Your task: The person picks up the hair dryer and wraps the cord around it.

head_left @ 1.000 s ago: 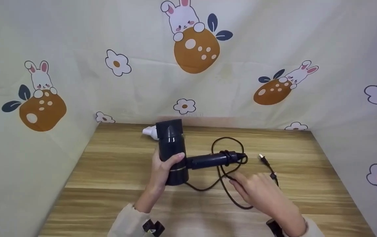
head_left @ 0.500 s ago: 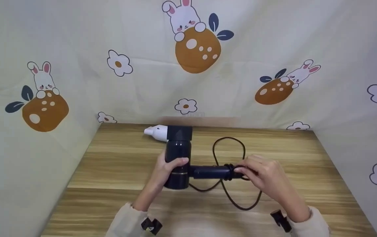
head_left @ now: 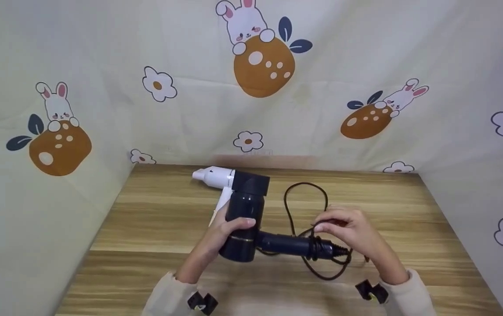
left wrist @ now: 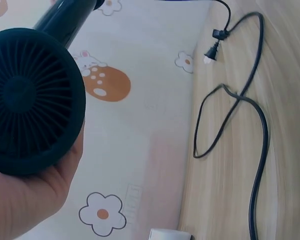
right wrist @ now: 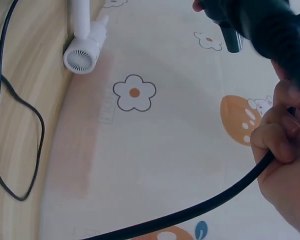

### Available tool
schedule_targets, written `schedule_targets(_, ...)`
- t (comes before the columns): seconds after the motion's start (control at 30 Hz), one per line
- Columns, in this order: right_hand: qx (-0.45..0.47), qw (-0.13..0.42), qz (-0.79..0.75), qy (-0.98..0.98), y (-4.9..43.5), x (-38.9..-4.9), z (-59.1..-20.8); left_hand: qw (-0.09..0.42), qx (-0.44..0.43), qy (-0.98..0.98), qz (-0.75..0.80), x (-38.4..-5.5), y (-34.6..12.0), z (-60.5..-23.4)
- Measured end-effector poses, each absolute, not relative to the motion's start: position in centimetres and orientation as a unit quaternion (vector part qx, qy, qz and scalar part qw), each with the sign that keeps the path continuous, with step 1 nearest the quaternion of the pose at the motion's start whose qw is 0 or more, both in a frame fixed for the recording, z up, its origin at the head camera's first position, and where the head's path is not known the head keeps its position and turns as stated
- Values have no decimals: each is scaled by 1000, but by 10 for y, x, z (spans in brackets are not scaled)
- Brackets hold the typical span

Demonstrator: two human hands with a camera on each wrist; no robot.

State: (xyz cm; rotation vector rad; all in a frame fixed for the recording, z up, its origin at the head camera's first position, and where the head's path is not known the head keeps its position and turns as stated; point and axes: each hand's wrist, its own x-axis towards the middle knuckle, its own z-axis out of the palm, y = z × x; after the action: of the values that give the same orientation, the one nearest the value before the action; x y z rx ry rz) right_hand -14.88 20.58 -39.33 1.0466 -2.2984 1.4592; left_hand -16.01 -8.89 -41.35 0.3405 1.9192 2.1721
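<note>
A dark blue hair dryer (head_left: pixel 246 208) is held above the table by my left hand (head_left: pixel 220 232), thumb across its barrel. Its handle (head_left: pixel 284 244) points right, with turns of black cord wound near the handle's end. Just above that end, my right hand (head_left: pixel 354 226) pinches a stretch of the cord (right wrist: pixel 210 202) between thumb and fingers. In the left wrist view the dryer's round grille (left wrist: pixel 22 95) faces the camera, the left palm (left wrist: pixel 35 195) beneath it. A flat black nozzle (head_left: pixel 251 183) tops the barrel.
Behind the dark dryer lies a white hair dryer (head_left: pixel 218 177), partly hidden. Loose loops of cord lie on the wooden table (head_left: pixel 154 210), with the plug (left wrist: pixel 212 51) at their end. Patterned cloth (head_left: pixel 189 118) walls in the back and both sides.
The dark dryer has moved right and nearer to me, uncovering more of the white one. My right hand rose from the lower cord to the handle's end, which now sits below it.
</note>
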Motion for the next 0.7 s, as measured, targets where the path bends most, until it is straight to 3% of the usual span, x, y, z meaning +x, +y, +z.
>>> schedule_targets(0.17, 365, 5, 591, -719, 205, -152, -397, 146, 126, 621, 760, -154, -88, -409)
schedule_targets(0.3, 383, -51, 652, -653, 203, -154, -405, 169, 116, 591, 780, -150, -87, -408)
schedule_targets(0.7, 375, -58, 662, -647, 187, -142, -410, 173, 102, 560, 804, -148, -85, -408)
